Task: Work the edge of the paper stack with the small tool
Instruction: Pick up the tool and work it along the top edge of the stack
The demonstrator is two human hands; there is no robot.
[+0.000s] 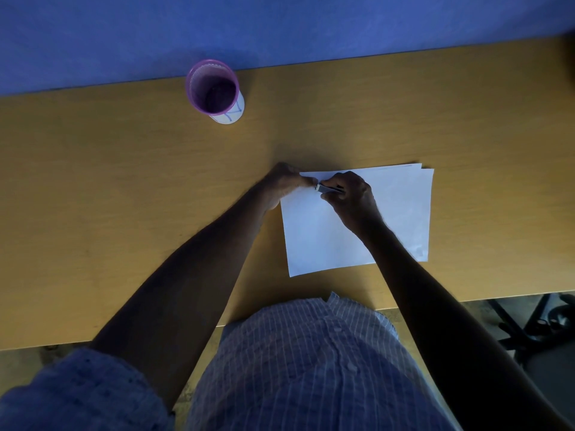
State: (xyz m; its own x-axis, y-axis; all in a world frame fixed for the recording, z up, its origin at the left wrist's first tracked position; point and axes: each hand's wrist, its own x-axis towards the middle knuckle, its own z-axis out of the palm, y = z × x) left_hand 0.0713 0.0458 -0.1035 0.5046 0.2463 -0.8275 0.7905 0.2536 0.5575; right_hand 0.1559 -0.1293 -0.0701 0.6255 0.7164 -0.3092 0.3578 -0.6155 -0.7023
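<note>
A stack of white paper sheets [401, 209] lies flat on the wooden table, right of centre. My left hand [284, 181] pinches the stack's far left corner. My right hand [350, 197] rests on top of the sheets and is closed around a small silver metal tool [326, 188]. The tool's tip points left and meets the paper right at my left fingertips. Most of the tool is hidden inside my right fist.
A purple mesh cup [213, 88] with a white label stands at the table's far edge, left of centre. A blue wall runs behind the yellow-brown table [124, 181]. A dark chair base [541, 325] sits on the floor at the lower right.
</note>
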